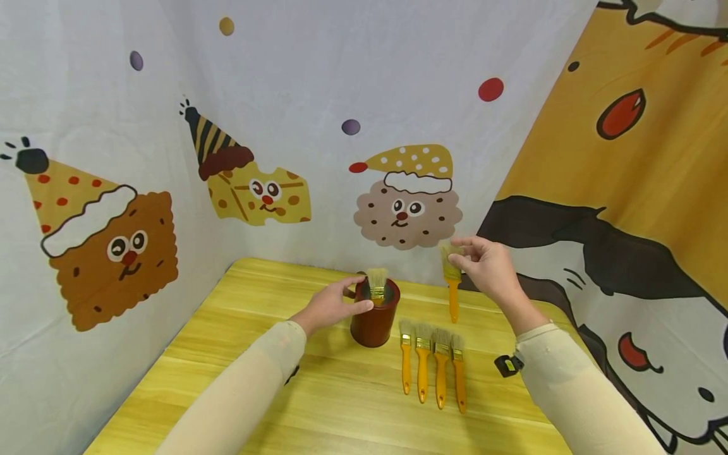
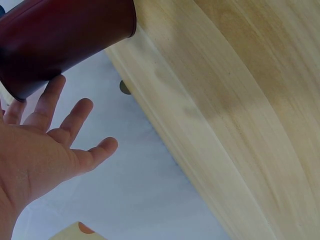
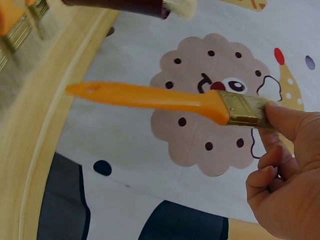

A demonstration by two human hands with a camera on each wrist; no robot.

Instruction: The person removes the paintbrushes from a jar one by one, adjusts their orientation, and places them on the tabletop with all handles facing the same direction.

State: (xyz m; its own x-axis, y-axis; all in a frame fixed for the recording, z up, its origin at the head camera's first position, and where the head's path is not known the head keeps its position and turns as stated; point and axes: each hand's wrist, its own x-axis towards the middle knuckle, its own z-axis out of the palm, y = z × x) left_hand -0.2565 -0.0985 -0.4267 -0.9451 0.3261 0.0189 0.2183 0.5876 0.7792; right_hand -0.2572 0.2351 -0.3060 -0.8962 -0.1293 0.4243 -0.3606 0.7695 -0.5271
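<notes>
A dark red mug (image 1: 375,325) stands on the table, with a paintbrush (image 1: 378,282) in it, bristles up. My left hand (image 1: 331,306) holds the mug by its upper side, thumb in front and index finger at the back of the rim. In the left wrist view its other fingers (image 2: 77,117) are spread beside the mug. My right hand (image 1: 490,265) pinches a second paintbrush (image 3: 150,99) by its bristles between thumb and fingers. Its orange handle hangs downward, to the right of the mug. The bristle ends are partly hidden by the hand.
Several orange-handled paintbrushes (image 1: 423,363) lie side by side on the wooden table (image 1: 318,398), right of and nearer than the mug, bristles pointing away. A cloth (image 1: 318,82) printed with cartoon figures hangs behind the table's back edge and along its sides.
</notes>
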